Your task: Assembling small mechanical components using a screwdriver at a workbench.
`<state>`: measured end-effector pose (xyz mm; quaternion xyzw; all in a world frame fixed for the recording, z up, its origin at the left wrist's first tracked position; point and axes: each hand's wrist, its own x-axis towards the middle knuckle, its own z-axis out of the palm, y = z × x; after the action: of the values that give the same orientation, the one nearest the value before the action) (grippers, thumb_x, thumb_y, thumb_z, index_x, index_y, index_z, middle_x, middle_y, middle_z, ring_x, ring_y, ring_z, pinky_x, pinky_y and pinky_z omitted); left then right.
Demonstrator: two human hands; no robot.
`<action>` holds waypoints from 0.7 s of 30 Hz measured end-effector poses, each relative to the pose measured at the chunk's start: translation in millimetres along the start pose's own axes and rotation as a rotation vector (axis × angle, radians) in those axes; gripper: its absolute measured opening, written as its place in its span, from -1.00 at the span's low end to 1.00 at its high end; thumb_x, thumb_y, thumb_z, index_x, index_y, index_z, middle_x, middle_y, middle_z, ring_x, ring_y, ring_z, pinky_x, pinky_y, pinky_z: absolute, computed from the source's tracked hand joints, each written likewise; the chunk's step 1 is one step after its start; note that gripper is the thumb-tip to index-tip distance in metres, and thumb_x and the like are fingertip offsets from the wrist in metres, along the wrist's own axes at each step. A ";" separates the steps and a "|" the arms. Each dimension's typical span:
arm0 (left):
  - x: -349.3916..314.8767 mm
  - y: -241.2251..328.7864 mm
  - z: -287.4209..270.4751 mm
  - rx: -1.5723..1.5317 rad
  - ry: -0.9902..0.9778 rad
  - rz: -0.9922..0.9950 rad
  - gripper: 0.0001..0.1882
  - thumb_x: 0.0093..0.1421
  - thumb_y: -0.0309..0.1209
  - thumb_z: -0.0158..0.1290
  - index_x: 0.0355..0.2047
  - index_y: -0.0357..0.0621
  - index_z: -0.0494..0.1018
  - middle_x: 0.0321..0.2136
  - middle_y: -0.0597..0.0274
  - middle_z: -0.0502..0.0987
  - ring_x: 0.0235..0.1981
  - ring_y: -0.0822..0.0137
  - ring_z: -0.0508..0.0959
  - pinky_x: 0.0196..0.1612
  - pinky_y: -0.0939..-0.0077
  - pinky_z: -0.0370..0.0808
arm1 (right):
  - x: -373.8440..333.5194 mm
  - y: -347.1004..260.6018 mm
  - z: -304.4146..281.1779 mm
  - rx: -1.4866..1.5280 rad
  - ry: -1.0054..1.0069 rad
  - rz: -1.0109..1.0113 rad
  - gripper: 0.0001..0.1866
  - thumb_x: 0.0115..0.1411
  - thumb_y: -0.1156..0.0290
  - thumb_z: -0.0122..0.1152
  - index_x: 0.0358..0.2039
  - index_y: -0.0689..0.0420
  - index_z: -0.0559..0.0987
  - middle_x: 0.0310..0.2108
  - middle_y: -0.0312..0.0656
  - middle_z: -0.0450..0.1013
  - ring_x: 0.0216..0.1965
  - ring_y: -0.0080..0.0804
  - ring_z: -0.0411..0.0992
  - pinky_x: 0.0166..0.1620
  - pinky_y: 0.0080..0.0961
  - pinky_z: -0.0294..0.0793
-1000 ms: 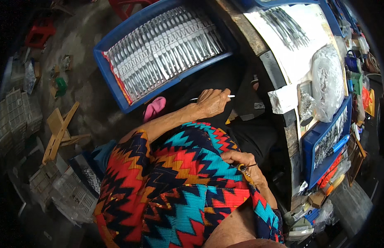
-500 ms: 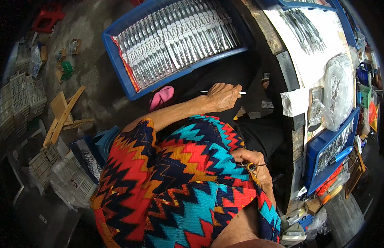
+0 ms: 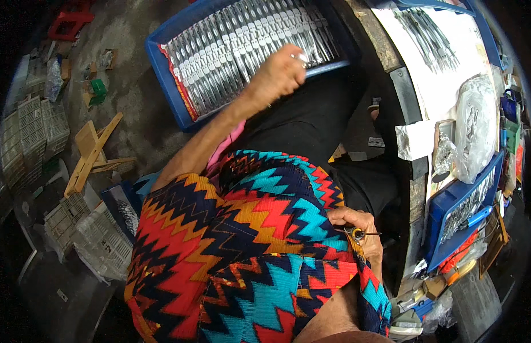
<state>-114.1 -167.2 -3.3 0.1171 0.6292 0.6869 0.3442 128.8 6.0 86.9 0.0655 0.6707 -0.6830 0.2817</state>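
Currently, left hand [image 3: 278, 72] overhangs one tray [image 3: 167, 86]; right hand [image 3: 361, 227] grips one tool [image 3: 357, 233].

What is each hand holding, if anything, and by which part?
Right hand: a yellow-handled tool with thin dark shaft, by its handle. Left hand: blurred, cannot be told.

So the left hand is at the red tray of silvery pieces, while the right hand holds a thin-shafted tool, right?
Not quite: in the head view, the tray of silvery pieces is blue, not red. The left hand is at it, and the right hand holds the thin-shafted tool.
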 end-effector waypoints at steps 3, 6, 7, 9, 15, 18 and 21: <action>2.3 1.0 -52.1 0.076 0.261 0.009 -0.73 0.19 -0.39 -0.20 -0.19 -0.38 0.20 -0.57 0.22 0.38 -0.65 0.55 0.33 -0.65 0.71 0.32 | 1.8 2.6 -0.3 0.051 -0.050 -0.034 -0.68 -0.19 0.76 0.04 -0.32 0.31 0.47 -0.39 -0.09 0.46 -0.31 -0.35 0.48 -0.23 -0.56 0.43; 2.3 7.3 -84.7 0.198 0.419 -0.012 -0.79 0.18 -0.47 -0.22 -0.25 -0.40 0.25 -0.51 0.10 0.45 -0.60 0.49 0.37 -0.54 0.67 0.37 | -2.3 -1.6 -1.4 0.050 -0.015 -0.025 -0.70 -0.18 0.75 0.06 -0.34 0.30 0.48 -0.40 -0.10 0.47 -0.33 -0.37 0.48 -0.23 -0.57 0.44; 6.0 -0.4 -97.6 0.116 0.434 0.000 -0.80 0.19 -0.48 -0.23 -0.26 -0.41 0.26 -0.48 0.06 0.47 -0.59 0.46 0.38 -0.51 0.66 0.38 | -4.9 -4.1 -1.2 0.053 -0.006 -0.020 -0.70 -0.18 0.75 0.06 -0.34 0.30 0.48 -0.40 -0.10 0.47 -0.33 -0.37 0.48 -0.23 -0.57 0.44; -1.7 -13.5 -119.8 0.060 0.524 -0.013 -0.81 0.16 -0.48 -0.20 -0.30 -0.40 0.28 -0.46 0.01 0.48 -0.57 0.44 0.40 -0.51 0.63 0.40 | -5.7 1.5 2.4 0.118 0.062 0.091 -0.72 -0.19 0.75 0.07 -0.37 0.30 0.48 -0.42 -0.13 0.47 -0.35 -0.41 0.48 -0.24 -0.58 0.44; 6.3 -39.9 -132.4 -0.121 0.680 -0.137 -0.82 0.12 -0.51 -0.11 -0.31 -0.41 0.30 -0.48 0.05 0.48 -0.56 0.40 0.44 -0.53 0.56 0.43 | 1.3 -6.4 -13.5 0.111 0.382 0.077 -0.82 -0.10 0.70 0.02 -0.42 0.28 0.47 -0.48 -0.22 0.46 -0.51 -0.63 0.39 -0.43 -0.75 0.34; 9.7 -55.6 -137.1 -0.176 0.749 -0.191 -0.85 0.08 -0.56 -0.05 -0.33 -0.39 0.32 -0.49 0.12 0.46 -0.54 0.36 0.46 -0.55 0.49 0.46 | 14.6 -1.9 -14.5 -0.104 0.465 0.039 -0.85 -0.02 0.68 0.02 -0.37 0.29 0.46 -0.51 -0.25 0.43 -0.54 -0.64 0.34 -0.44 -0.74 0.30; 7.9 -64.5 -133.8 -0.176 0.812 -0.177 -0.89 0.03 -0.55 0.01 -0.43 -0.35 0.35 -0.55 0.17 0.44 -0.60 0.39 0.46 -0.58 0.53 0.47 | 22.1 9.9 -7.4 -0.122 0.529 0.060 -0.81 0.01 0.64 0.03 -0.29 0.30 0.45 -0.49 -0.22 0.42 -0.44 -0.58 0.37 -0.33 -0.67 0.33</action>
<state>-178.4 -269.0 -90.6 -0.2473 0.6602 0.6963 0.1349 113.0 7.1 67.2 0.2445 0.7585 -0.5919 0.1204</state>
